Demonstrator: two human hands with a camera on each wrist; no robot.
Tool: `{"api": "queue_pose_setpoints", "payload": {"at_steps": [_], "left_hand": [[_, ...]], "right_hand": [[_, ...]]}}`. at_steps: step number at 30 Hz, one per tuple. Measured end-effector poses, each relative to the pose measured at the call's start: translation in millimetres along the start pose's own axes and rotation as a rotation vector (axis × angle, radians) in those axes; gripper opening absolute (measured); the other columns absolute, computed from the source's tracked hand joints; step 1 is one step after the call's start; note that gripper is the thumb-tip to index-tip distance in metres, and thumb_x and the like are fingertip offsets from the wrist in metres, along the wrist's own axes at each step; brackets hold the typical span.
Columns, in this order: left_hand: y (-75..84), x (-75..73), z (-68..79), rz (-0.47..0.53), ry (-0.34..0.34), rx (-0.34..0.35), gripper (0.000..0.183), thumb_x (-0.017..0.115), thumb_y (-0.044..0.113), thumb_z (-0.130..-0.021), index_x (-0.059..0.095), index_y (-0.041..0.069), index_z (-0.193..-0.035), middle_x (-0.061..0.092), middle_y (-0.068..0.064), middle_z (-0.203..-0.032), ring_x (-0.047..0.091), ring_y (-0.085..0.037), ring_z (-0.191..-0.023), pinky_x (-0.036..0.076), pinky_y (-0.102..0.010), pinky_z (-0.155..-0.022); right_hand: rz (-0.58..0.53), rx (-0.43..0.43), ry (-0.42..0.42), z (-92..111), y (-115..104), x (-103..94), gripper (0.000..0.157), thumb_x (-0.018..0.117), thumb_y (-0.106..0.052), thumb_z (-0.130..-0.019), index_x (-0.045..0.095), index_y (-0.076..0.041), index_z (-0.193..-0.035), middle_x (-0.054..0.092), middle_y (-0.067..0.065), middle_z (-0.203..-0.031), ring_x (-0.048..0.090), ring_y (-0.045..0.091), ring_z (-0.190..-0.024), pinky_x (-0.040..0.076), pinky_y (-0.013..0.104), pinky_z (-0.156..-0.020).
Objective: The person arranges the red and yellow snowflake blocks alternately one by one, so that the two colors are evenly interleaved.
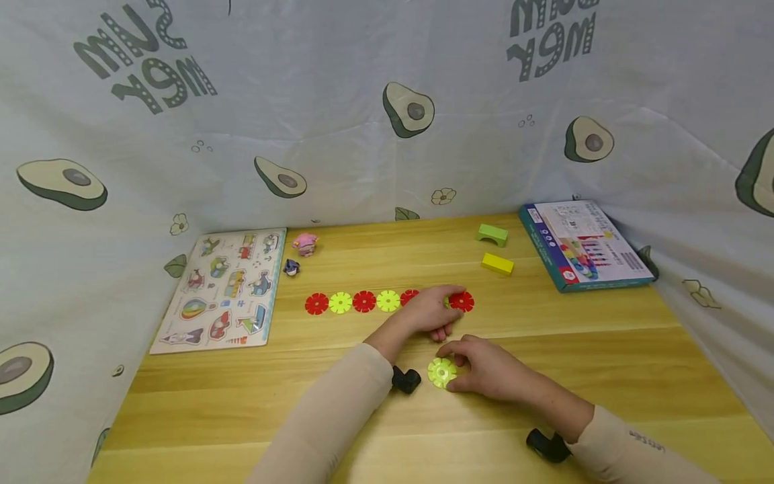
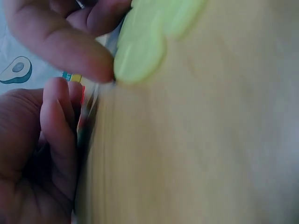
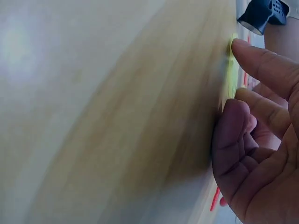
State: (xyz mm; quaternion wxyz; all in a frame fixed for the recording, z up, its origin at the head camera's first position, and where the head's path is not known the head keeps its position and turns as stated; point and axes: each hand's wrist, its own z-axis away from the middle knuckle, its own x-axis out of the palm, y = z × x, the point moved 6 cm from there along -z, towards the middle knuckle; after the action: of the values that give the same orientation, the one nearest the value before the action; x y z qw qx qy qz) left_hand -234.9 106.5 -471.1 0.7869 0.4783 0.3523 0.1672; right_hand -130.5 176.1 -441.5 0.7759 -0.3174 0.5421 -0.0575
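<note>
In the head view my left hand (image 1: 432, 309) reaches across a row of notched plastic discs. Its thumb and index finger pinch the edges of the red disc (image 1: 461, 302) at the right end. Part of the row is hidden beneath this hand; a yellow-green disc (image 1: 388, 300) and a red disc (image 1: 364, 302) show to its left. Closer to my body, my right hand (image 1: 492, 370) pinches another yellow-green disc (image 1: 442, 372) by its rim. That disc (image 2: 140, 56) looms large in the left wrist view, and appears edge-on between fingertips in the right wrist view.
A picture puzzle board (image 1: 220, 292) lies at the left, beside a pink figurine (image 1: 305, 244) and a small dark figurine (image 1: 291, 267). Toward the back right are a green arch block (image 1: 492, 234), a yellow block (image 1: 498, 263) and a flat box (image 1: 586, 245). A curtain surrounds the wooden table (image 1: 272, 417).
</note>
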Motion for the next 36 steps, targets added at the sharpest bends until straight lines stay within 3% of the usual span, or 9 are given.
{"api": "queue_pose_setpoints", "payload": {"at_steps": [8, 14, 21, 24, 28, 36], "left_hand": [[2.7, 1.4, -0.1, -0.045, 0.037, -0.037, 0.046, 0.055, 0.019, -0.094, 0.043, 0.029, -0.138, 0.058, -0.008, -0.049, 0.054, -0.019, -0.035, 0.050, -0.033, -0.039], [2.3, 1.8, -0.4, -0.081, 0.068, -0.025, 0.046, 0.055, 0.019, -0.094, 0.044, 0.029, -0.138, 0.058, -0.005, -0.047, 0.054, -0.017, -0.036, 0.050, -0.031, -0.038], [3.6, 3.0, 0.5, -0.087, 0.081, -0.016, 0.045, 0.054, 0.020, -0.094, 0.043, 0.027, -0.138, 0.057, -0.005, -0.046, 0.053, -0.017, -0.035, 0.049, -0.031, -0.037], [3.3, 3.6, 0.0, -0.084, 0.085, -0.025, 0.045, 0.054, 0.021, -0.094, 0.044, 0.029, -0.137, 0.057, -0.005, -0.046, 0.053, -0.017, -0.034, 0.048, -0.031, -0.037], [1.1, 4.5, -1.0, -0.076, 0.093, -0.042, 0.044, 0.054, 0.022, -0.094, 0.044, 0.032, -0.136, 0.056, -0.005, -0.047, 0.052, -0.017, -0.035, 0.048, -0.030, -0.036], [0.7, 5.8, -0.4, -0.062, 0.089, -0.040, 0.045, 0.055, 0.023, -0.094, 0.043, 0.032, -0.137, 0.057, -0.006, -0.048, 0.052, -0.018, -0.035, 0.048, -0.032, -0.036]], "right_hand": [[-0.011, 0.019, -0.018, -1.8, 1.9, 2.8, 0.041, 0.080, -0.030, -0.070, 0.061, -0.025, -0.106, 0.048, -0.006, -0.084, 0.046, 0.011, -0.077, 0.041, 0.029, -0.066], [-0.057, -0.012, -0.004, -0.9, -1.1, 1.0, 0.043, 0.082, -0.025, -0.069, 0.054, -0.023, -0.102, 0.050, -0.006, -0.083, 0.047, 0.011, -0.076, 0.042, 0.027, -0.065], [-0.159, -0.058, -0.008, 6.4, 1.6, -3.3, 0.030, 0.074, -0.020, -0.079, 0.054, -0.024, -0.102, 0.052, -0.005, -0.076, 0.049, 0.008, -0.065, 0.044, 0.024, -0.055], [-0.210, -0.014, 0.002, 8.6, 11.9, -10.6, 0.028, 0.071, -0.022, -0.082, 0.056, -0.026, -0.105, 0.052, -0.005, -0.078, 0.050, 0.010, -0.065, 0.045, 0.024, -0.055], [-0.242, 0.074, 0.074, 7.0, 30.9, -29.0, 0.031, 0.072, -0.021, -0.081, 0.056, -0.023, -0.107, 0.053, 0.000, -0.079, 0.053, 0.014, -0.063, 0.047, 0.025, -0.054], [-0.307, 0.344, 0.215, -7.6, 85.5, -68.8, 0.039, 0.067, -0.025, -0.086, 0.050, -0.013, -0.119, 0.054, 0.010, -0.085, 0.058, 0.019, -0.066, 0.050, 0.029, -0.057]]}}
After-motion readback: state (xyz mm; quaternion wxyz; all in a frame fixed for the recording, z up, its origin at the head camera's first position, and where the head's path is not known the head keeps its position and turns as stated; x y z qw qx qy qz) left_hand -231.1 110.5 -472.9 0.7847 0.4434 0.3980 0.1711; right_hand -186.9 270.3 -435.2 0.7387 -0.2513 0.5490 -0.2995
